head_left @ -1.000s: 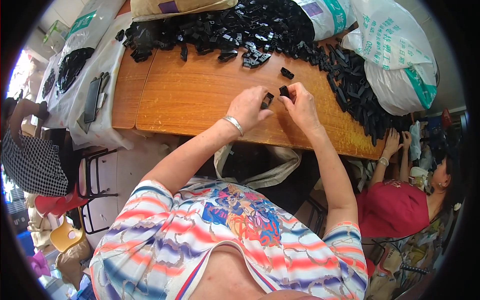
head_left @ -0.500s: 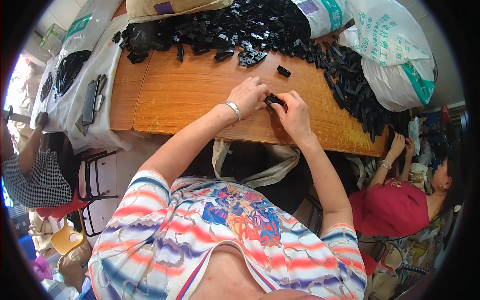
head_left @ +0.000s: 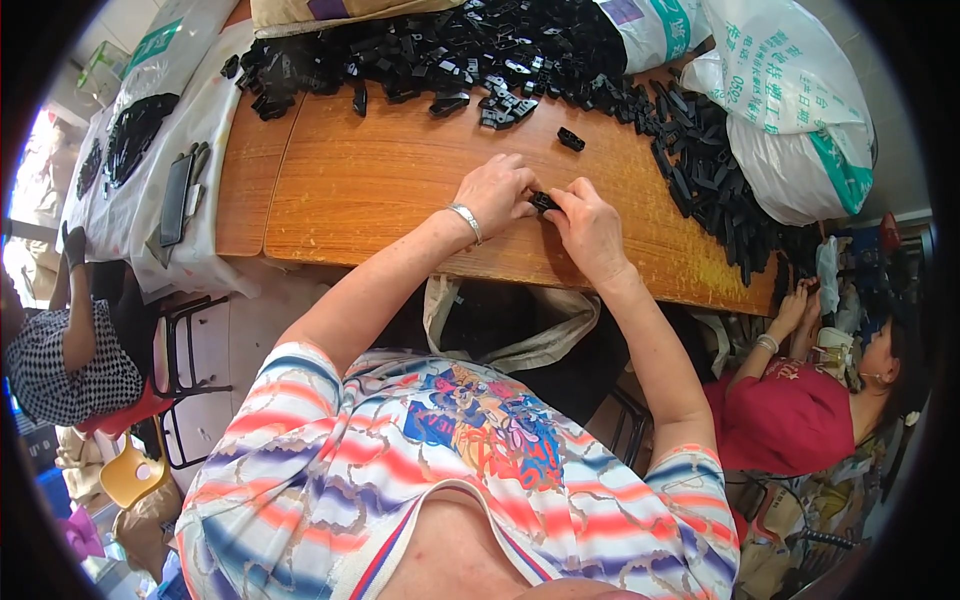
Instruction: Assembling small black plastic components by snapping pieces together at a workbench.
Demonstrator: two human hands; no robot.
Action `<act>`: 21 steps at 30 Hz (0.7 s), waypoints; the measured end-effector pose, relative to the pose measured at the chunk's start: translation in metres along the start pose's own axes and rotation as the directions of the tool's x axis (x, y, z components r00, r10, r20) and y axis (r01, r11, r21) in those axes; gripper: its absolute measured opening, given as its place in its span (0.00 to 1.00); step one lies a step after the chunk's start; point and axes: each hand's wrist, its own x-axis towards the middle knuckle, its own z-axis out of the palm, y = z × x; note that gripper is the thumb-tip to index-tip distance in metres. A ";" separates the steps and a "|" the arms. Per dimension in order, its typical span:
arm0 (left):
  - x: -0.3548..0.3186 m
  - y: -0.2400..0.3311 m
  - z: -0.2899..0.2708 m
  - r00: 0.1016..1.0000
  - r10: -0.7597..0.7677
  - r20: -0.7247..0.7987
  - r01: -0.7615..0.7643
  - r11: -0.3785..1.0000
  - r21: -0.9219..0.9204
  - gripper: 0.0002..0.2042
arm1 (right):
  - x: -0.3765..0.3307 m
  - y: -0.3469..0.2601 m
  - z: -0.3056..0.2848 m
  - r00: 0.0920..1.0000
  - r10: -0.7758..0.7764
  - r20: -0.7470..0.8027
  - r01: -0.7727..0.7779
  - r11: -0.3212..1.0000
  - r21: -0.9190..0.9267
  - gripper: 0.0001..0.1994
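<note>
One black plastic part [head_left: 543,202], seemingly, two hands' fingers [head_left: 520,196]

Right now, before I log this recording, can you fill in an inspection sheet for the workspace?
Surface: brown wooden table, middle bare.
Job's things: small black plastic part pinched between both hands; left hand, right hand.
Clutter: heap of black plastic parts along the far edge; one loose black piece; white printed sacks.
Hands: both closed on the part.
Cables: nothing seen.
Surroundings: seated person in red top; person in checked top.
</note>
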 end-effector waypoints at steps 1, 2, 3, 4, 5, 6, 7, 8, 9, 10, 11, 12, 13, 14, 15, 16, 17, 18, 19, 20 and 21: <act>-0.001 0.000 0.001 1.000 -0.003 0.001 0.003 1.000 -0.002 0.11 | -0.007 -0.005 0.004 0.999 -0.037 0.006 0.038 0.988 -0.152 0.17; 0.000 0.000 0.001 1.000 0.011 0.003 -0.011 1.000 0.003 0.10 | -0.012 -0.008 0.009 0.997 -0.075 0.016 0.076 0.951 -0.300 0.20; -0.001 0.001 0.000 1.000 0.026 0.004 -0.026 1.000 0.010 0.10 | -0.017 -0.004 0.017 0.989 -0.145 -0.011 0.131 0.921 -0.367 0.24; -0.001 0.000 0.001 1.000 0.028 -0.003 -0.028 1.000 0.013 0.10 | -0.016 -0.004 0.019 0.988 -0.153 -0.014 0.137 0.919 -0.369 0.24; -0.001 0.000 0.002 0.999 0.034 -0.002 -0.034 0.999 0.014 0.11 | -0.015 -0.005 0.020 0.990 -0.138 -0.036 0.116 0.927 -0.357 0.22; -0.002 -0.001 0.001 0.999 0.041 -0.002 -0.041 0.999 0.015 0.11 | -0.015 -0.007 0.019 0.991 -0.124 -0.059 0.096 0.934 -0.344 0.21; -0.001 -0.001 -0.003 0.999 0.044 -0.014 -0.044 0.999 0.023 0.11 | -0.014 -0.007 0.016 0.988 -0.137 -0.065 0.106 0.932 -0.348 0.21; -0.002 -0.001 -0.007 0.995 0.045 0.086 -0.045 0.999 -0.003 0.12 | -0.015 -0.006 0.010 0.996 -0.077 -0.047 0.064 0.968 -0.241 0.19; -0.001 -0.003 -0.012 0.981 0.049 0.187 -0.044 0.999 -0.029 0.12 | -0.017 -0.008 0.005 1.000 -0.019 -0.021 0.016 0.991 -0.132 0.17; -0.001 -0.007 -0.020 0.983 0.047 0.178 -0.043 0.999 -0.022 0.12 | -0.022 -0.016 0.002 0.998 0.059 0.033 -0.056 0.996 -0.071 0.14; 0.002 -0.011 -0.027 0.990 0.032 0.135 -0.025 0.998 -0.058 0.12 | -0.035 -0.021 0.001 0.998 0.038 0.044 -0.037 0.999 -0.023 0.14; 0.007 -0.016 -0.033 0.995 0.017 0.093 -0.008 0.995 -0.096 0.12 | -0.048 -0.027 0.001 0.998 0.018 0.054 -0.020 0.999 0.025 0.14; 0.010 -0.034 -0.034 0.986 0.090 -0.142 -0.081 0.994 0.071 0.11 | -0.054 -0.046 -0.004 0.996 0.012 0.086 -0.017 0.999 0.052 0.14; 0.017 -0.036 -0.039 0.975 0.018 -0.222 0.003 0.995 0.095 0.11 | -0.062 -0.056 -0.003 0.996 -0.004 0.094 -0.003 0.997 0.074 0.15; 0.024 -0.037 -0.042 0.952 -0.051 -0.301 0.089 0.990 0.112 0.12 | -0.068 -0.063 -0.001 0.995 -0.020 0.102 0.010 0.995 0.096 0.15; 0.029 -0.044 -0.043 0.940 0.000 -0.341 0.053 0.988 0.146 0.13 | -0.071 -0.066 0.001 0.992 -0.065 0.107 0.058 0.996 0.069 0.16; 0.033 -0.049 -0.041 0.940 0.001 -0.341 0.051 0.988 0.145 0.13 | -0.069 -0.067 0.002 0.992 -0.064 0.106 0.057 0.996 0.066 0.16; 0.036 -0.054 -0.039 0.951 -0.037 -0.306 0.093 0.981 0.170 0.13 | -0.066 -0.067 0.002 0.984 -0.114 0.136 0.098 0.988 0.119 0.16; 0.040 -0.056 -0.036 0.961 -0.073 -0.268 0.128 0.973 0.194 0.13 | -0.064 -0.066 0.001 0.974 -0.160 0.161 0.132 0.976 0.171 0.15; 0.042 -0.058 -0.033 0.956 -0.026 -0.291 0.089 0.974 0.206 0.11 | -0.058 -0.064 -0.004 0.974 -0.129 0.187 0.096 0.980 0.177 0.11; 0.042 -0.060 -0.030 0.956 -0.023 -0.292 0.086 0.975 0.206 0.11 | -0.048 -0.056 -0.004 0.987 -0.115 0.114 0.093 0.979 0.182 0.09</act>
